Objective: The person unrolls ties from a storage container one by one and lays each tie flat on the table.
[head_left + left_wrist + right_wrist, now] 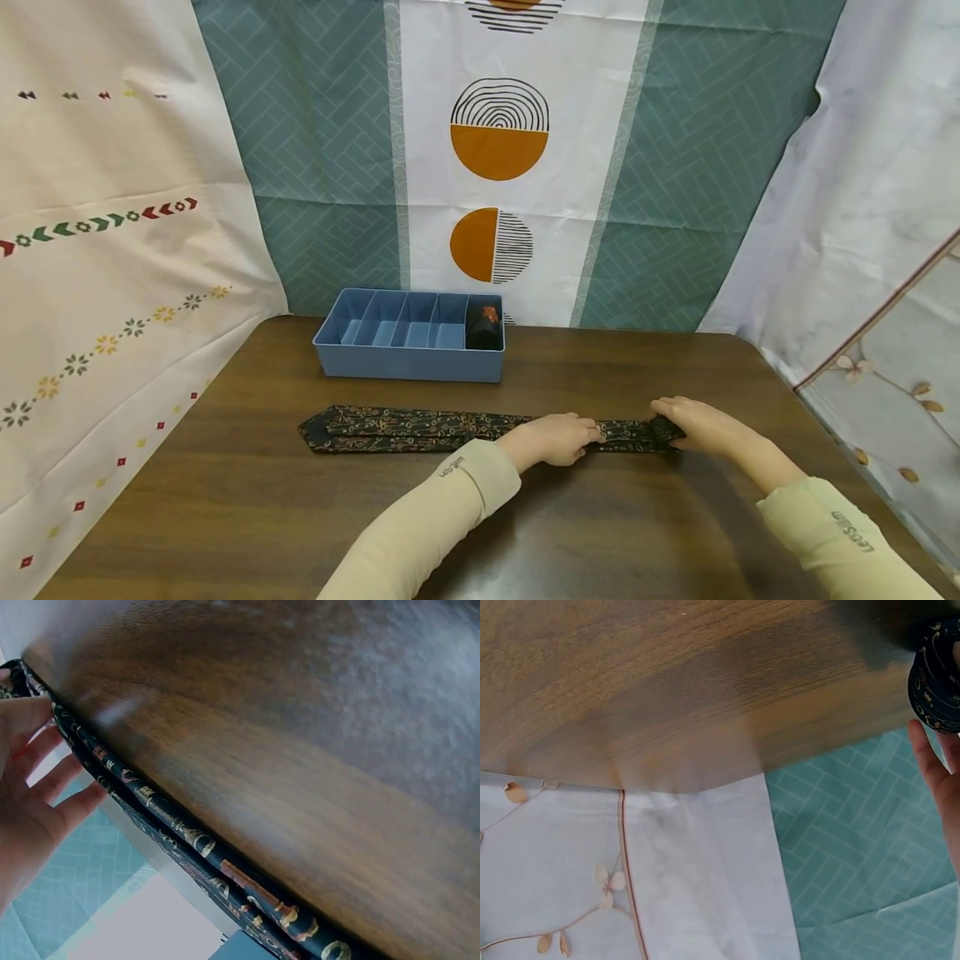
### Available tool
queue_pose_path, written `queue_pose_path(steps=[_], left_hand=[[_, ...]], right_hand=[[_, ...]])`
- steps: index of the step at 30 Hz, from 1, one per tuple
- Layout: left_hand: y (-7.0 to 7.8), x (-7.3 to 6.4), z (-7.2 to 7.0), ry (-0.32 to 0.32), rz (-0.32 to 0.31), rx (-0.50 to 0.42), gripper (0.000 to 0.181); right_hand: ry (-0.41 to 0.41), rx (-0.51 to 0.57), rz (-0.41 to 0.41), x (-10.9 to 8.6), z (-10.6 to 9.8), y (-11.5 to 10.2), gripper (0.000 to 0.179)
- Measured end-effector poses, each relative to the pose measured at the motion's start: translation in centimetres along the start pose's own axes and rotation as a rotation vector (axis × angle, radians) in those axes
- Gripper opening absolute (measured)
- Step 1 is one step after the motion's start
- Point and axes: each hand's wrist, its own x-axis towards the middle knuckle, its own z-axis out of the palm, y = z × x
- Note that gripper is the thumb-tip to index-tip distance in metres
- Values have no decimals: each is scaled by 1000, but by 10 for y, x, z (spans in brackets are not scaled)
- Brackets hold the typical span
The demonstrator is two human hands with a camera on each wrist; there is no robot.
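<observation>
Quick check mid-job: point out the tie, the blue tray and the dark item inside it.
Tie (448, 427), head view: patterned fabric near its middle.
Blue tray (410, 365), head view: front wall.
Dark item (483, 333), head view: its lower front.

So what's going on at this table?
A person is handling a dark, patterned fabric necktie on a brown wooden table. Their right hand holds its curled-up end, while the left hand touches it further along. The rest lies stretched out. Behind stands a blue rectangular divided box, with a dark, leaf-marked bundle in its rightmost compartment.
</observation>
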Motion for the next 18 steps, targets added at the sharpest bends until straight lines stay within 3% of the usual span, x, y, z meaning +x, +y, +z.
queue_pose_path(steps=[10, 18], left_hand=[[2, 5, -4, -11, 35, 60, 37], [0, 7, -7, -21, 5, 58, 35]], right_hand=[[18, 43, -11, -5, 4, 5, 49], [43, -11, 22, -6, 0, 9, 48]])
